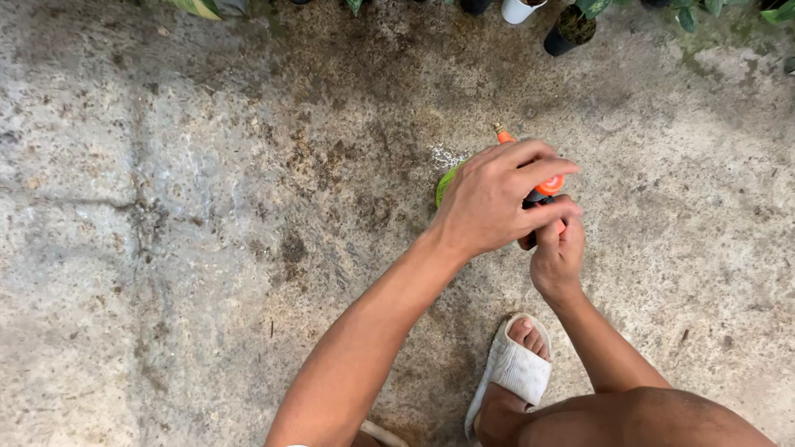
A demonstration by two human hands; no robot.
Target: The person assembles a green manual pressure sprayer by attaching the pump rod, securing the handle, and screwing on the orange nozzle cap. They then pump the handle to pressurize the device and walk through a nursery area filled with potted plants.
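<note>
Bare knee (654,418) and thigh fill the bottom right corner, with a foot in a pale slide sandal (515,368) planted just left of them on the stained concrete floor (166,248). Above the sandal, both hands meet on a spray bottle (530,178) with an orange top, a black neck and a green body. Only a sliver of the green shows at the left edge of the left hand. The bottle's long axis runs roughly up and away from the sandal, its small orange nozzle tip pointing toward the top of the frame, slightly left.

Left hand (489,203) lies over the bottle from the left, wrist bent, fingers curled across the orange top, forearm stretching down to the bottom edge left of the sandal. Right hand (556,252) sits just below and to the right, closed around the black part, thumb side up, forearm rising from beside the knee. The hands touch each other.

Far beyond the bottle, at the top edge, stand a white pot (520,10) and a black pot (567,29) with green leaves about them
</note>
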